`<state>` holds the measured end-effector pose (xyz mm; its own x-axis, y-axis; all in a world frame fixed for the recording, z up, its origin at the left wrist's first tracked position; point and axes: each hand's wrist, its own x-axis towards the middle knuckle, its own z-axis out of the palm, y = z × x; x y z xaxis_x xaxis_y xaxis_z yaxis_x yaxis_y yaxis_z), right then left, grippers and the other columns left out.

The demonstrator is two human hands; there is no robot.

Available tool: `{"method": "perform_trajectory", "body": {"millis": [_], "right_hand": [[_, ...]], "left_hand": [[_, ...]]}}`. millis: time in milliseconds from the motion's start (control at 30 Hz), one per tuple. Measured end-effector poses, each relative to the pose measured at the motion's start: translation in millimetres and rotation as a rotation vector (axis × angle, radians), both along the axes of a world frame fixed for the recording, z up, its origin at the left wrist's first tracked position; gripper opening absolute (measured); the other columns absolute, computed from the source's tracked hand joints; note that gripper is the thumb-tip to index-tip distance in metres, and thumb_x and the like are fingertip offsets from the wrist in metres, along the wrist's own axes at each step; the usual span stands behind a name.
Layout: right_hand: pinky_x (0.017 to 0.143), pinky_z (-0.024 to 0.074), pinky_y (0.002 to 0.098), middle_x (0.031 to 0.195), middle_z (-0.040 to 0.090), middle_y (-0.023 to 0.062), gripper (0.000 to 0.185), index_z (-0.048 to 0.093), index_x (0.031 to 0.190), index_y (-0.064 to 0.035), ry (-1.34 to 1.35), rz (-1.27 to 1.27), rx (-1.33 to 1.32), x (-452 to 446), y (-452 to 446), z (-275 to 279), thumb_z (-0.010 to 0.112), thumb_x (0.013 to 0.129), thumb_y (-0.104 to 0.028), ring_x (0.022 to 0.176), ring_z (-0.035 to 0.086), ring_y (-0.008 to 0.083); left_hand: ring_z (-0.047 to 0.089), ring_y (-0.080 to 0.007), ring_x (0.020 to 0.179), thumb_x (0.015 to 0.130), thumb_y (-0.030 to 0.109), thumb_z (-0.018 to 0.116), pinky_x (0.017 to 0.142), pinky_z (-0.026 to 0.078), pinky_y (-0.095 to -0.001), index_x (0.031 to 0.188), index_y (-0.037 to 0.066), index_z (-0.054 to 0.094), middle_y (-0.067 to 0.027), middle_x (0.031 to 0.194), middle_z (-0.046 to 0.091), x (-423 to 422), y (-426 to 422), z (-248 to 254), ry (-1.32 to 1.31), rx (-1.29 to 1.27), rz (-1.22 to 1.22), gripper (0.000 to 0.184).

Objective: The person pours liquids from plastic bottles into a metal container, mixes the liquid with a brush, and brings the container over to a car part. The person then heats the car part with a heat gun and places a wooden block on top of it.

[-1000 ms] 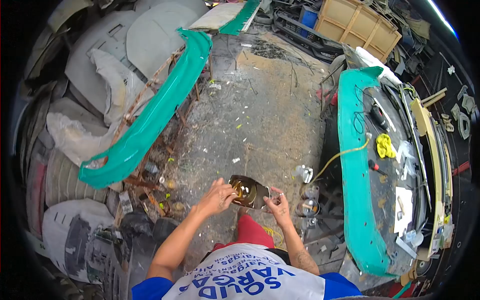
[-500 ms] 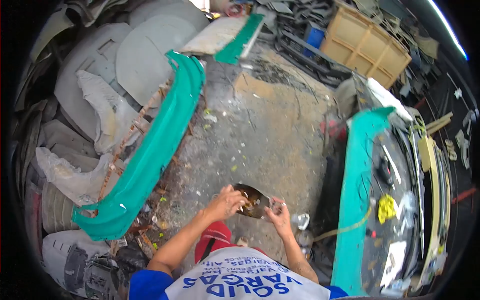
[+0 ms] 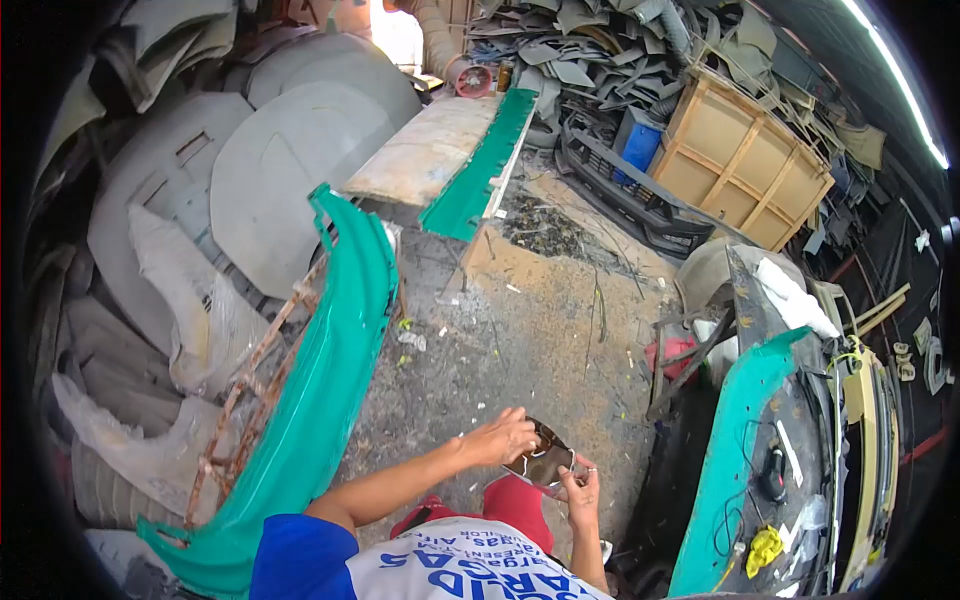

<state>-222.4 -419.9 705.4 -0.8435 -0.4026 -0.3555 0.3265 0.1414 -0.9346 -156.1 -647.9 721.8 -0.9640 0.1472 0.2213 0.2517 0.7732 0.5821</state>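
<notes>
Head camera: a glossy dark-brown curved piece (image 3: pixel 546 461) is held up in front of the wearer's body, above a pair of red-clad legs (image 3: pixel 517 506). Its right-hand edge is pinched between the thumb and fingers of the right hand (image 3: pixel 580 488). By the left hand (image 3: pixel 510 438), the upper left edge is met with fingers curled closely in; whether that edge is gripped or only touched cannot be told, as the fingertips are hidden. White reflections are shown across the piece's surface.

A white shirt with blue lettering (image 3: pixel 440 560) and a blue sleeve (image 3: pixel 303 558) are worn. Beneath, the grey floor (image 3: pixel 520 340) is strewn with dust and small scraps.

To the left, a long teal bumper cover (image 3: pixel 335 350) is supported on a rusty metal stand (image 3: pixel 207 480), with large grey panels (image 3: pixel 300 185) stacked behind. To the right, a second teal bumper part (image 3: pixel 735 445) is laid along the near edge of a dark table (image 3: pixel 792 425), on which a black handheld tool (image 3: pixel 774 474) and a crumpled yellow cloth (image 3: pixel 765 548) are placed. Farther off, a black bumper (image 3: pixel 630 205) is rested on the floor, near a blue container (image 3: pixel 639 146) and a leaning wood-framed panel (image 3: pixel 745 160).
</notes>
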Motion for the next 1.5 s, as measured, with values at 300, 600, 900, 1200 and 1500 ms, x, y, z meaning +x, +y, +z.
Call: {"method": "perform_trajectory", "body": {"millis": [300,600,900,1200,1500], "right_hand": [[0.051,0.049,0.0241,0.078,0.05,-0.0005,0.047,0.05,0.122,-0.0088,0.101,0.209,-0.024,-234.7,-139.3,2.4,0.071,0.08,-0.013,0.068,0.05,0.0062],[0.049,0.0478,0.0252,0.086,0.046,0.0055,0.052,0.047,0.122,-0.007,0.115,0.463,-0.035,-412.6,-313.6,8.3,0.074,0.079,-0.018,0.062,0.054,0.0111],[0.056,0.0539,0.029,0.087,0.051,0.0057,0.05,0.043,0.122,-0.0092,0.089,0.691,-0.013,-481.2,-510.0,7.1,0.072,0.081,-0.017,0.072,0.057,0.013],[0.059,0.0563,0.0342,0.096,0.054,0.0134,0.053,0.039,0.125,-0.0106,-0.013,0.88,-0.123,-494.5,-704.9,-5.4,0.07,0.083,-0.022,0.082,0.059,0.0186],[0.056,0.0521,0.0305,0.097,0.053,0.0124,0.054,0.036,0.118,-0.0117,-0.007,0.995,-0.213,-493.0,-835.2,-68.6,0.074,0.079,-0.019,0.077,0.058,0.0171]], "left_hand": [[0.045,-0.0253,0.09,0.088,0.02,0.058,0.081,0.037,-0.0412,0.102,0.011,0.065,-0.0037,0.091,0.054,-181.9,-132.4,12.6,0.087,-0.1,0.158,0.018],[0.047,-0.0269,0.091,0.086,0.015,0.058,0.083,0.038,-0.0397,0.1,0.009,0.066,-0.0062,0.09,0.057,-297.2,-260.4,14.7,0.133,0.002,0.468,0.017],[0.047,-0.0295,0.092,0.088,0.017,0.055,0.088,0.039,-0.0406,0.1,0.007,0.066,-0.0092,0.091,0.058,-342.0,-415.9,14.4,0.143,0.083,0.631,0.019],[0.048,-0.0298,0.089,0.089,0.015,0.053,0.084,0.039,-0.0416,0.101,0.01,0.066,-0.01,0.088,0.057,-357.7,-552.0,-0.8,0.184,-0.056,0.939,0.019],[0.055,-0.0277,0.089,0.088,0.015,0.054,0.086,0.037,-0.0383,0.1,0.008,0.068,-0.01,0.091,0.063,-338.2,-648.3,-23.0,0.021,-0.053,1.31,0.02]]}}
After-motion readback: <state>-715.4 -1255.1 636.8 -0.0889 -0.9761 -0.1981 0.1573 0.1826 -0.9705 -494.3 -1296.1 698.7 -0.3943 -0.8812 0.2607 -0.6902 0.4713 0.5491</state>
